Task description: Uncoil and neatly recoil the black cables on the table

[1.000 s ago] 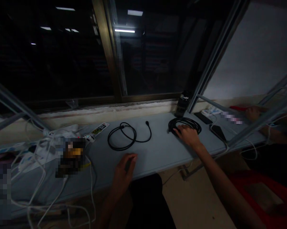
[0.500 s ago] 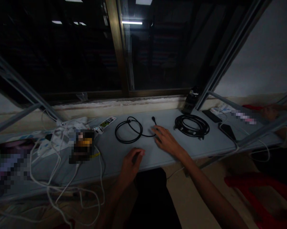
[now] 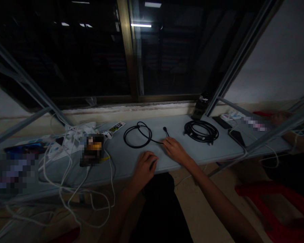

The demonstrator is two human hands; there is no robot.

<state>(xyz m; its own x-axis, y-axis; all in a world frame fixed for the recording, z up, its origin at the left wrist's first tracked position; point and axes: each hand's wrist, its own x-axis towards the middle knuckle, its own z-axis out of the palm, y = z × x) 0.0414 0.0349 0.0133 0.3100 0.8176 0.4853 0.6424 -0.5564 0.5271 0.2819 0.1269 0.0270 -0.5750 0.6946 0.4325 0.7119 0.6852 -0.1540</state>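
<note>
A black cable (image 3: 137, 146) lies in a loose loop on the grey table (image 3: 121, 162). Its right part runs to my right hand (image 3: 174, 148), whose fingers are closed on it, and the plug end (image 3: 165, 129) sticks out beyond the fingertips. Near the table's front edge, below the loop, is my left hand (image 3: 145, 167); its fingers are curled with thumb and fingertips slightly apart, and I see nothing in it. To the right rests a thicker coil of black cable (image 3: 202, 131).
White cables (image 3: 63, 172) tangle on the left beside a pixelated black and yellow item (image 3: 92, 150). A dark bottle (image 3: 200, 107) stands at the back. At right are a dark phone (image 3: 236, 137), another person's arm (image 3: 297, 141) and a red stool (image 3: 273, 199).
My right hand has closed on the cable near its plug end. My left hand has shifted slightly right and turned. The view has moved a little.
</note>
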